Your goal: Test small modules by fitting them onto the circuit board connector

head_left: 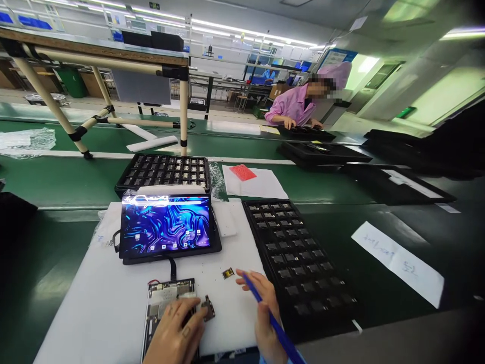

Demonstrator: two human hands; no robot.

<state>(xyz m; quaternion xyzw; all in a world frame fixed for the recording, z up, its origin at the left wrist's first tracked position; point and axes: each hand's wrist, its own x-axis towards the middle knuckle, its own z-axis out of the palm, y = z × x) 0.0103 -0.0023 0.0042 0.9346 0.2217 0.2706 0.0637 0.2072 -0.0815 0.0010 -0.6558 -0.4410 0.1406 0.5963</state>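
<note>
My left hand (176, 328) lies over an opened tablet body (170, 292) with bare circuitry. Its fingertips are closed on the edge of a small dark module (208, 309) at the body's right side; the thumb's grip is partly hidden. Slanting through my right hand (267, 308) is a long blue pen-like tool (278, 331), held between thumb and fingers. A small yellow-and-black part (228, 273) lies on the white mat (223, 328), just left of my right fingertips. Behind, a lit tablet screen (166, 225) leans upright, joined to the opened body by a black flat cable (173, 269).
A black tray (299, 253) of small parts lies right of the mat; another parts tray (166, 171) sits behind the screen. A red sheet (243, 172) rests on white paper (265, 184). A handwritten sheet (399, 263) lies right. Across the bench, a person in pink (293, 103) works.
</note>
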